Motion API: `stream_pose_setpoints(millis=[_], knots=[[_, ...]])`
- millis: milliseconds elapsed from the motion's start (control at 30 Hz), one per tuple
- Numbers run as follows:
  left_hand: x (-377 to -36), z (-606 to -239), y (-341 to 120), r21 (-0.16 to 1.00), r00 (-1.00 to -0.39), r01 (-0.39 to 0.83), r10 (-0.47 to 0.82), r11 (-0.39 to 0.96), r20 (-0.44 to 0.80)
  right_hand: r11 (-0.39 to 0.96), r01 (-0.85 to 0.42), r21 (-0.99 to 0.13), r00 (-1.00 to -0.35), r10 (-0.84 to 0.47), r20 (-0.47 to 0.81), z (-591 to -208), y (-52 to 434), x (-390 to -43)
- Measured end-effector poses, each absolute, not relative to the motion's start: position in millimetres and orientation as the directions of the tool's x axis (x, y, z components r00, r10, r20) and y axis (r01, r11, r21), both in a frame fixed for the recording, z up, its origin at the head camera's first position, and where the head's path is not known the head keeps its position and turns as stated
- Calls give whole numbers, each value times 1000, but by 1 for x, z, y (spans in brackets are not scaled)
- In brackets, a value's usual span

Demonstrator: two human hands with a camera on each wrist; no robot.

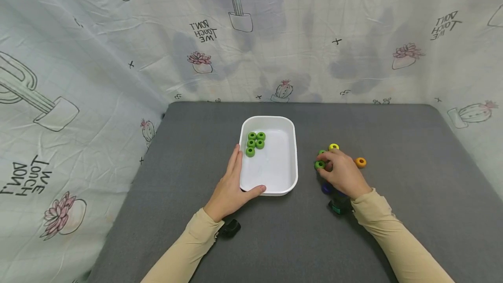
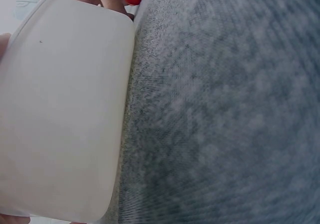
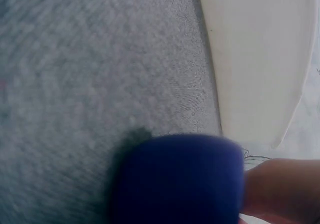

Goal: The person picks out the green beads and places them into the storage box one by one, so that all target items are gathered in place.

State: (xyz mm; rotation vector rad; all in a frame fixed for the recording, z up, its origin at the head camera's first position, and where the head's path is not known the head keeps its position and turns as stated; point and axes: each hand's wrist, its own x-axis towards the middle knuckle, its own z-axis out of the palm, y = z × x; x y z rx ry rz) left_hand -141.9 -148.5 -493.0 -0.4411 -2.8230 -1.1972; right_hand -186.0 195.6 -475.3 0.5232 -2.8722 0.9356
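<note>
The spread left hand point(image 1: 231, 188) is likely steadying the tray point(image 1: 277, 170) while the right hand point(image 1: 346, 173) is pinching a green bead point(image 1: 318, 167).

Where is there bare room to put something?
The grey table is bare left of the left hand, nearer than the white tray, and right of the orange bead. Crowded around the right hand: green beads, a yellow bead, a blue piece.

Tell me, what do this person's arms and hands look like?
Long beige sleeves reach the wrists; the fingers wear no gloves. A small black box sits at the left wrist; another, with a green patch, at the right.
</note>
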Motion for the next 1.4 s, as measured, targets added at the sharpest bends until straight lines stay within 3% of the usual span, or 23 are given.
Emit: stream_pose_setpoints(millis=[833,1400], knots=[[-141,-490,-148,694,-959,274,245,666,144,705,-424,-569,-902,-268,339,-464,185,-183],[-141,-490,-148,693,-959,276,244,667,146,628,-463,-625,-886,-323,333,-430,156,-188]])
